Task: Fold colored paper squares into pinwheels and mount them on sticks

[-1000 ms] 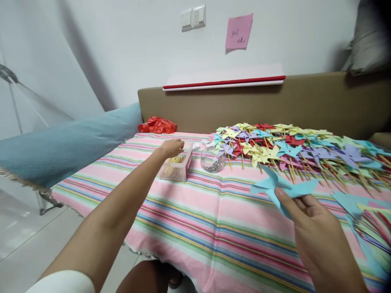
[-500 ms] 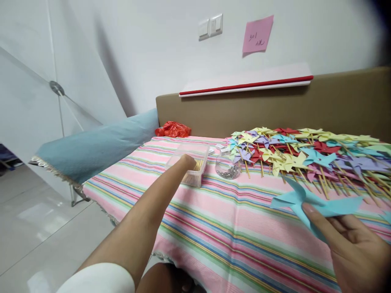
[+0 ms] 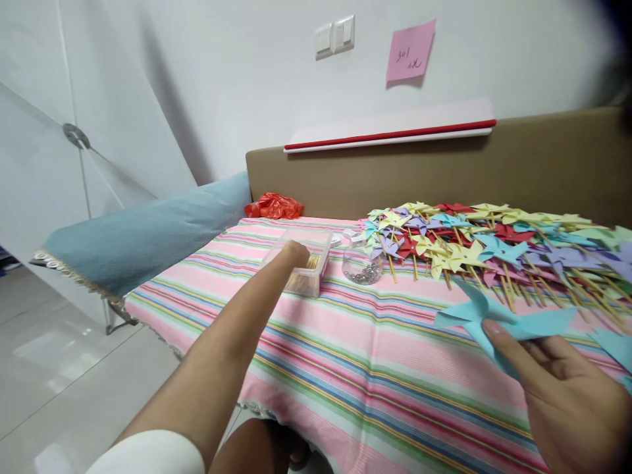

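My left hand (image 3: 295,251) reaches down into a clear plastic box (image 3: 312,288) of thin wooden sticks (image 3: 313,262); its fingers are hidden inside. My right hand (image 3: 563,372) pinches a light-blue paper pinwheel (image 3: 474,316) between thumb and fingers, raised over the cloth. No stick shows on this pinwheel. Beside the box, a round clear jar (image 3: 362,266) holds small silvery metal pieces at its bottom.
Many coloured pinwheels on sticks (image 3: 459,253) are piled at the back right. A red plastic bag (image 3: 274,206) lies at the back left. Another light-blue paper shape (image 3: 615,349) is at the right edge. The striped cloth (image 3: 336,395) has a fringed front edge.
The whole view has shifted slightly. My left hand stays in the stick box, and my right hand keeps hold of the light-blue pinwheel in nearly the same pose.
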### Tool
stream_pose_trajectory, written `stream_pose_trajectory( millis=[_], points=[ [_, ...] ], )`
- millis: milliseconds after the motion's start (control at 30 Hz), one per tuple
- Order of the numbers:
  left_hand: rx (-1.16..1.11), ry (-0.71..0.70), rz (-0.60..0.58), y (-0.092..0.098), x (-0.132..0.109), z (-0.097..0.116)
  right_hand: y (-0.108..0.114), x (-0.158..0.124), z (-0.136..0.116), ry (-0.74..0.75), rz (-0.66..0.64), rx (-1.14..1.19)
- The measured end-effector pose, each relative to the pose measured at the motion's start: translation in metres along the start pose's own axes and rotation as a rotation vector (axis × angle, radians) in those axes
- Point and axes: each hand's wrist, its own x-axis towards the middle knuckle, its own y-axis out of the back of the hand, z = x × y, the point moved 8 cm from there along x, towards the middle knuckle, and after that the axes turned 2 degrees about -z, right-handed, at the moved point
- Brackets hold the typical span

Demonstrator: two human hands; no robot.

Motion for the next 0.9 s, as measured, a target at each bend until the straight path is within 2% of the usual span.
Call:
stream_pose_trajectory(
  millis=[133, 267, 433, 533, 633, 733, 800, 900],
  points=[
    [0.092, 0.064, 0.075, 0.018, -0.008, 0.004, -0.002, -0.002, -0.006, 0.004, -0.011, -0.015],
    [0.152, 0.097, 0.207, 0.045, -0.026, 0.019, -0.003, -0.001, -0.006, 0.002, 0.002, -0.009],
    [0.148, -0.029, 0.387, 0.087, -0.056, 0.062, -0.005, -0.003, -0.01, 0.013, -0.018, -0.031],
    [0.094, -0.153, 0.454, 0.099, -0.076, 0.093, -0.002, -0.002, -0.01, 0.01, 0.004, 0.007],
    [-0.013, -0.216, 0.515, 0.097, -0.103, 0.124, -0.004, 0.001, -0.007, -0.019, -0.047, 0.18],
    [-0.217, -0.221, 0.587, 0.084, -0.135, 0.15, -0.013, 0.001, -0.007, -0.071, -0.153, 0.346],
    [-0.733, -0.271, 0.582, 0.069, -0.153, 0.158, -0.018, -0.001, -0.008, -0.084, -0.207, 0.396],
    [-1.169, -0.362, 0.473, 0.045, -0.166, 0.174, -0.024, -0.006, -0.013, -0.054, -0.305, 0.413]
  ],
)
